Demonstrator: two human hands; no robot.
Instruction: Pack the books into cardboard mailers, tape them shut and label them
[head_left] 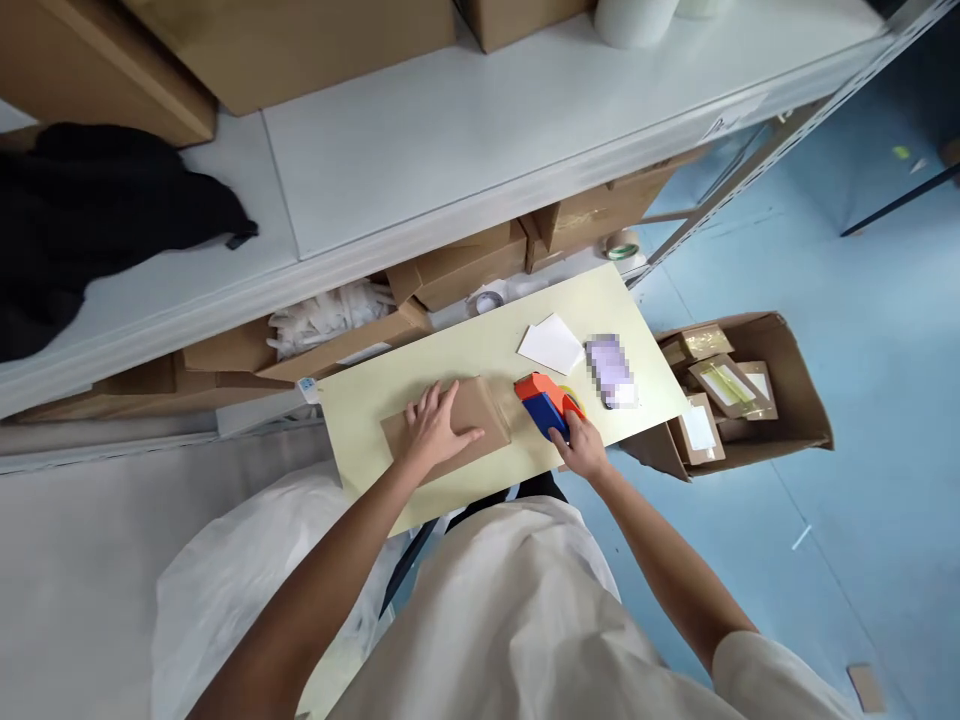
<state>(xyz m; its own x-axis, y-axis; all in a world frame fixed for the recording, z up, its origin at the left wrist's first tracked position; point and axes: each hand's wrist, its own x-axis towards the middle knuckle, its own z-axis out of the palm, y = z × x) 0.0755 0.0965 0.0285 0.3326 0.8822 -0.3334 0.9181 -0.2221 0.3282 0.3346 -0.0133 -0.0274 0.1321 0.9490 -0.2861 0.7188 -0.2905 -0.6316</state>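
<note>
A flat brown cardboard parcel [480, 412] lies on a pale yellow tabletop [420, 365]. My left hand [433, 425] presses flat on the parcel, fingers spread. My right hand [579, 446] grips the handle of a blue and orange tape dispenser [544, 398], whose front end sits at the parcel's right edge. A white paper sheet [551, 344] and a blurred purple item [609, 370] lie on the table beyond the dispenser.
An open cardboard box [795, 385] with several small brown packages stands on the blue floor at right. A white shelf [450, 150] carries large cartons and a black cloth [97, 220]. Boxes and tape rolls [622, 246] sit beneath it. A white plastic bag [240, 570] lies at left.
</note>
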